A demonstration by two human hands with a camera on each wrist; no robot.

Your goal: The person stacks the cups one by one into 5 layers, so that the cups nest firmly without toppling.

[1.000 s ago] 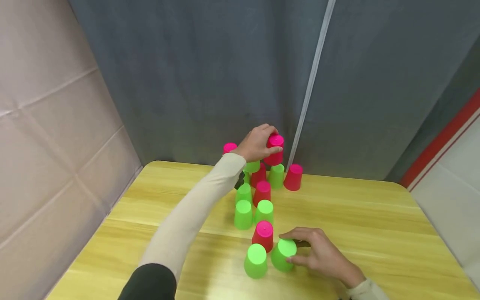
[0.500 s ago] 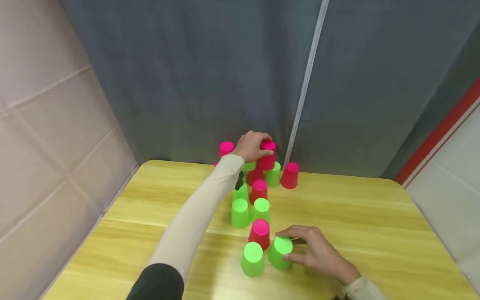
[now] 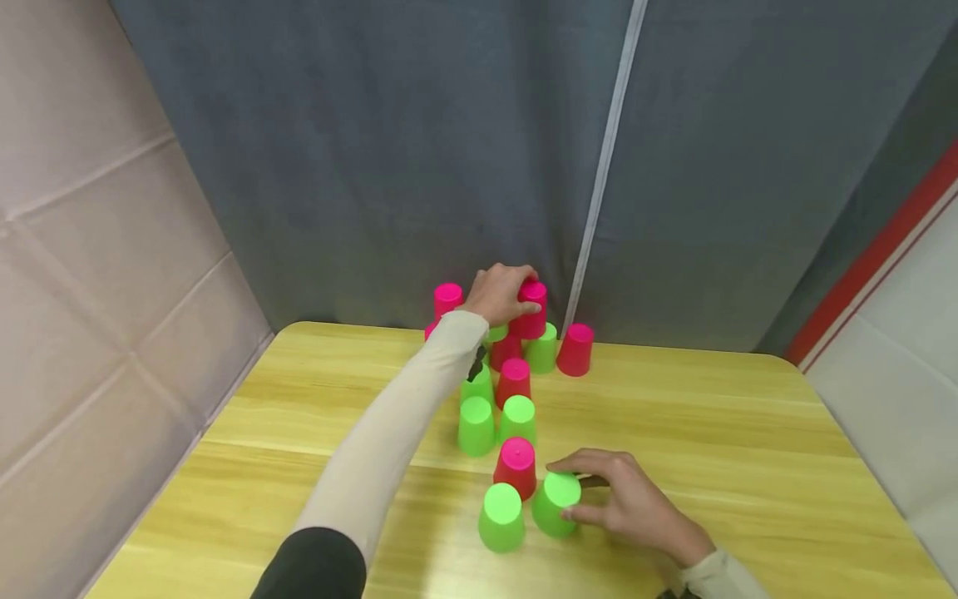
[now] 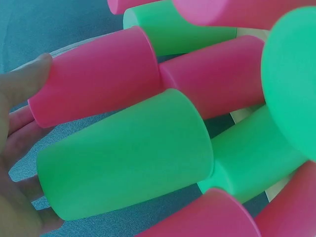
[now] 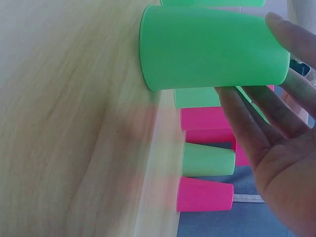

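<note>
A: Status on the hands?

B: Left hand (image 3: 500, 293) is at the far edge of the table (image 3: 711, 433), 12 o'clock from the person. Fingers curled over the pink cup (image 3: 530, 309), gripping it from its left side. Cup is upside down, plain glossy pink, tapered, and sits on top of the far stack, on green cups (image 3: 542, 348). In the left wrist view the thumb lies along that pink cup (image 4: 96, 74) near its narrow end, with a green cup (image 4: 126, 155) just below it.

A: Right?

B: Right hand (image 3: 627, 503) is near the front edge, roughly 5 o'clock from the stack. Fingers bent round the green cup (image 3: 555, 502), thumb side and fingertips touching its wall, so it's holding it. Cup is inverted, mouth flat on the wood in the right wrist view (image 5: 212, 49). Plain bright green, same taper.

A: Neighbours?

B: Another green cup (image 3: 500, 517) just beside it at 9 o'clock, a red-pink cup (image 3: 516, 467) touching at 11. Two more green ones (image 3: 476, 424) further back.

A: Room to move?

B: Bare tabletop from 1 to 4 o'clock of the right hand. Grey curtain (image 3: 389, 150) directly behind the far stack, padded wall (image 3: 97, 249) at 9. A lone pink cup (image 3: 575, 349) stands at 3 o'clock of the stack.
</note>
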